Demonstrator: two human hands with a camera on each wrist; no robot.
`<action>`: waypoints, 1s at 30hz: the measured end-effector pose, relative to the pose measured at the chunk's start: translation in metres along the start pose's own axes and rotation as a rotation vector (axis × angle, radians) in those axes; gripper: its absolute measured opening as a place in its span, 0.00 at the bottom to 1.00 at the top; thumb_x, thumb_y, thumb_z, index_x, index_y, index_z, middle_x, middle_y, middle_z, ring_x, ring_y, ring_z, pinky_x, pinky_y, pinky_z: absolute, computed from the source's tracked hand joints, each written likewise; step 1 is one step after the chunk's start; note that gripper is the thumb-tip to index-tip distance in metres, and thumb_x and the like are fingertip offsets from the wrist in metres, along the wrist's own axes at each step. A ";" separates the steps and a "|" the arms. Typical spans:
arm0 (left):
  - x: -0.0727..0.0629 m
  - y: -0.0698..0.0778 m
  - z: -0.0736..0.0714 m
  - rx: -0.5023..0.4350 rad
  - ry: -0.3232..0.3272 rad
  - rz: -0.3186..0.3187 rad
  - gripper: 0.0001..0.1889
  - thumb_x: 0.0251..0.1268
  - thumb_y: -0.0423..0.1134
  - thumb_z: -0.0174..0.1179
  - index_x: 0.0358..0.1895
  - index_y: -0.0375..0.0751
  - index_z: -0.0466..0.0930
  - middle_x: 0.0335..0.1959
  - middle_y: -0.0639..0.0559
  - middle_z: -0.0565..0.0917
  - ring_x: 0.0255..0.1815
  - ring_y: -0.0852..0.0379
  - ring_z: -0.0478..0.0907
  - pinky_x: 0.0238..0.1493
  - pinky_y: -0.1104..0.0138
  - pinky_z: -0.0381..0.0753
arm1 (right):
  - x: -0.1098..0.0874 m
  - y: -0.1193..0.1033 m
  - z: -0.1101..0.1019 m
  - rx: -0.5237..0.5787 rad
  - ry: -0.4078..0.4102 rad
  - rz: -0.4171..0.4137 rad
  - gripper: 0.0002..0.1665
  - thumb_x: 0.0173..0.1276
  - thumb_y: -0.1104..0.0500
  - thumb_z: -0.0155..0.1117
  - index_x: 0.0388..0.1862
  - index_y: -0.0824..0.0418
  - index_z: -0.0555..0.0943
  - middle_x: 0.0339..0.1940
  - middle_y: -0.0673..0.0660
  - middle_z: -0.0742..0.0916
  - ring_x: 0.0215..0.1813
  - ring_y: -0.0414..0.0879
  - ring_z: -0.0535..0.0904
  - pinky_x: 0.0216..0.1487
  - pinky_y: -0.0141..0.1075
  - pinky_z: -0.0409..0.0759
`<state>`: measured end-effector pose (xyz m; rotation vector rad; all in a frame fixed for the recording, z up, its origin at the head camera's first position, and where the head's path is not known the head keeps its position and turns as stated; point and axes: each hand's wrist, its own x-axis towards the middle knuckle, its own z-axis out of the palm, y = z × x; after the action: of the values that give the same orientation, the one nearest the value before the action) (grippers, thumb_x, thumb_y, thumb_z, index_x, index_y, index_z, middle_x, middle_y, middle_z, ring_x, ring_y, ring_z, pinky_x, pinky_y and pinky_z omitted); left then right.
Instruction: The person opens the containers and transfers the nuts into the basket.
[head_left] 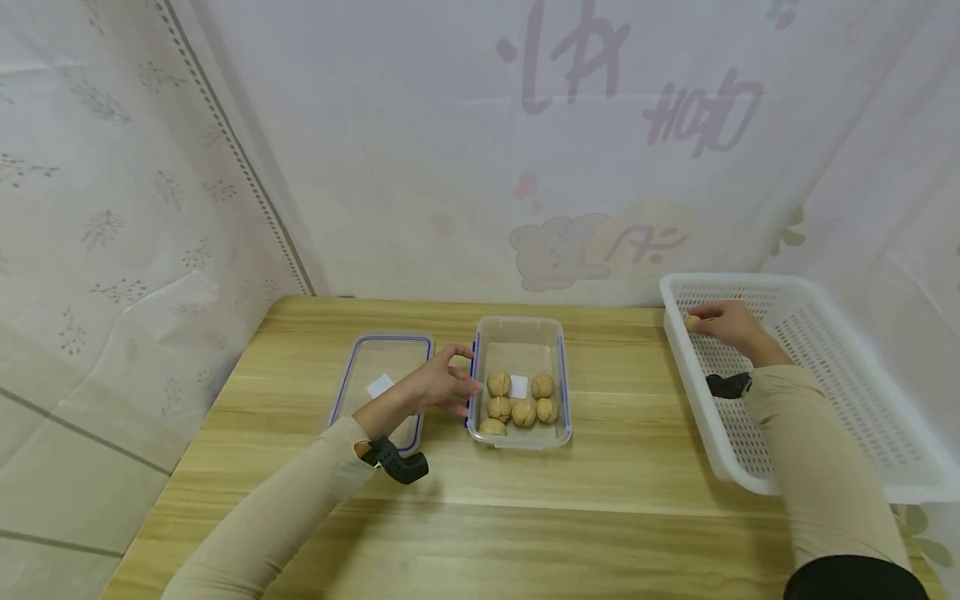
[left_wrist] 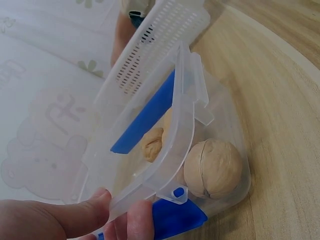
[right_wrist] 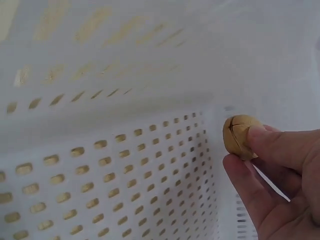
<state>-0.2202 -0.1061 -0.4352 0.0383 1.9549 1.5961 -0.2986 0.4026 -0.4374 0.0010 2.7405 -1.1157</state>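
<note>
My right hand [head_left: 731, 325] pinches a walnut [right_wrist: 237, 135] between thumb and fingers, inside the far left corner of the white plastic basket [head_left: 693, 400]. In the right wrist view the nut has a dark crack on its shell. My left hand [head_left: 444, 382] holds the left side of a clear food container [head_left: 517, 329], thumb at the rim and fingers outside beside a blue latch flap [left_wrist: 175, 217]. Several walnuts [head_left: 523, 413] lie in the container's near half, around a small white paper square [head_left: 519, 387].
The container's clear lid [head_left: 390, 354], edged in blue, lies on the wooden table [head_left: 585, 533] left of the container, partly under my left forearm. A white paper piece [head_left: 380, 386] shows at the lid. Behind the table hangs a printed curtain [head_left: 420, 167].
</note>
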 end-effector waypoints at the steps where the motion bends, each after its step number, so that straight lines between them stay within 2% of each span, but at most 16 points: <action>1: 0.000 0.000 0.000 -0.002 -0.001 0.000 0.31 0.72 0.24 0.59 0.72 0.38 0.56 0.45 0.40 0.78 0.45 0.45 0.82 0.35 0.59 0.92 | 0.001 0.000 0.001 -0.016 -0.002 -0.001 0.27 0.74 0.64 0.62 0.65 0.80 0.72 0.60 0.77 0.80 0.43 0.39 0.83 0.49 0.33 0.85; 4: 0.001 0.000 0.000 -0.005 -0.002 -0.003 0.31 0.72 0.24 0.59 0.72 0.38 0.56 0.44 0.40 0.78 0.43 0.47 0.81 0.35 0.59 0.92 | 0.004 0.000 0.006 -0.063 -0.004 -0.015 0.27 0.74 0.63 0.62 0.64 0.80 0.73 0.59 0.77 0.80 0.54 0.59 0.82 0.57 0.48 0.83; 7: 0.001 0.001 -0.001 -0.008 -0.004 -0.003 0.31 0.72 0.24 0.59 0.72 0.38 0.56 0.44 0.40 0.78 0.42 0.47 0.81 0.34 0.59 0.92 | 0.006 0.001 0.012 -0.097 -0.008 -0.037 0.27 0.75 0.61 0.62 0.63 0.80 0.73 0.59 0.78 0.81 0.59 0.70 0.77 0.59 0.53 0.80; 12: 0.000 0.001 -0.001 -0.007 -0.009 -0.006 0.31 0.71 0.24 0.60 0.72 0.38 0.56 0.44 0.40 0.78 0.44 0.45 0.82 0.35 0.59 0.92 | 0.007 0.002 0.017 -0.123 -0.008 -0.074 0.25 0.75 0.62 0.61 0.61 0.82 0.74 0.56 0.78 0.82 0.58 0.69 0.79 0.55 0.49 0.82; 19: 0.000 0.002 -0.001 -0.020 -0.009 -0.014 0.31 0.71 0.24 0.59 0.72 0.39 0.56 0.44 0.41 0.77 0.42 0.48 0.82 0.36 0.59 0.92 | 0.007 0.002 0.019 -0.115 -0.024 -0.101 0.25 0.76 0.62 0.59 0.62 0.82 0.73 0.58 0.79 0.80 0.60 0.72 0.76 0.62 0.60 0.78; 30: 0.002 -0.001 -0.001 -0.022 -0.005 -0.012 0.32 0.71 0.24 0.60 0.72 0.40 0.56 0.47 0.40 0.76 0.44 0.47 0.81 0.35 0.60 0.92 | 0.008 0.002 0.018 -0.120 -0.053 -0.104 0.28 0.77 0.62 0.57 0.65 0.84 0.69 0.61 0.81 0.77 0.63 0.74 0.73 0.66 0.62 0.73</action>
<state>-0.2215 -0.1069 -0.4371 0.0215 1.9300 1.6085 -0.3032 0.3909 -0.4527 -0.1868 2.7828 -0.9590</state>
